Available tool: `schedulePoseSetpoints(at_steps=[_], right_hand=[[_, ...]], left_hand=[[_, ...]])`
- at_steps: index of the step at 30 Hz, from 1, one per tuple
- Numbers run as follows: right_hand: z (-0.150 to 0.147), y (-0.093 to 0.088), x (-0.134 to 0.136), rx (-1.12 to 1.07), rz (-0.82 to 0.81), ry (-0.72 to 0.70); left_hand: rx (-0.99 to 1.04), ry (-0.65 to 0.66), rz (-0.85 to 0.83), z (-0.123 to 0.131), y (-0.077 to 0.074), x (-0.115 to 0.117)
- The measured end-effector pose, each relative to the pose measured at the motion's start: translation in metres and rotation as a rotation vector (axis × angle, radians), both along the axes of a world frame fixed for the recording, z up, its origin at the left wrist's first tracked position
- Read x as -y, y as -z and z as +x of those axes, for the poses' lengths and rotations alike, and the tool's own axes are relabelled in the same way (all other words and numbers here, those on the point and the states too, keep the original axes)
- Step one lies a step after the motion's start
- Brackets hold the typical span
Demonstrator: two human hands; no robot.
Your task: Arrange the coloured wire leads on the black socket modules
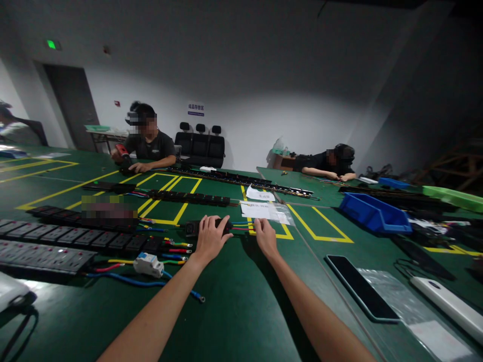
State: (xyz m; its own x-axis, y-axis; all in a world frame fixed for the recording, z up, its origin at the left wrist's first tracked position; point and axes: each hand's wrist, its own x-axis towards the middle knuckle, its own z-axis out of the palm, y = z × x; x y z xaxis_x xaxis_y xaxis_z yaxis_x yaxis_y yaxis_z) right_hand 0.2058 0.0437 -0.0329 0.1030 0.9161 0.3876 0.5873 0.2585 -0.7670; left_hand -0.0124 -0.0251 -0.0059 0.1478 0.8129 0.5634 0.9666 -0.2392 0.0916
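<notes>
My left hand (210, 238) lies over a small black socket module (191, 229), fingers wrapped across its top and pressing it to the green table. Blue, red and yellow-green wires (240, 229) run from its right end to my right hand (265, 236). The fingers of that hand are closed in a pinch at the wire ends; the tips themselves are partly hidden. Left of my forearm a white circuit breaker (148, 265) rests on its side beside a blue cable (130, 279) with a ring terminal.
Several long socket strips (41, 257) lie at the left, their lugged wires pointing toward me. Labelled paper in plastic bags (260, 210) lies just past my right hand. A phone (360, 287), a white bar-shaped device (449, 304) and a blue bin (375, 213) occupy the right. Two co-workers sit opposite.
</notes>
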Motion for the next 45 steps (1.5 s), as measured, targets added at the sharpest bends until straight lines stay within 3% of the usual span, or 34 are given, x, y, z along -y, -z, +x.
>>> schedulePoseSetpoints(at_steps=[5,15,34,45], right_hand=[[-0.001,0.004,-0.003,0.010,0.023,0.015],[-0.001,0.005,-0.003,0.111,0.267,0.015],[-0.005,-0.001,0.009,0.197,0.328,-0.027],[-0.002,0.004,-0.001,0.074,0.209,0.022]], left_hand=[[-0.014,-0.005,0.065,0.000,0.002,-0.001],[-0.039,0.021,0.091,0.000,0.008,-0.004],[-0.066,0.013,0.046,-0.001,0.008,-0.004],[-0.034,-0.002,0.114,0.000,0.008,-0.005]])
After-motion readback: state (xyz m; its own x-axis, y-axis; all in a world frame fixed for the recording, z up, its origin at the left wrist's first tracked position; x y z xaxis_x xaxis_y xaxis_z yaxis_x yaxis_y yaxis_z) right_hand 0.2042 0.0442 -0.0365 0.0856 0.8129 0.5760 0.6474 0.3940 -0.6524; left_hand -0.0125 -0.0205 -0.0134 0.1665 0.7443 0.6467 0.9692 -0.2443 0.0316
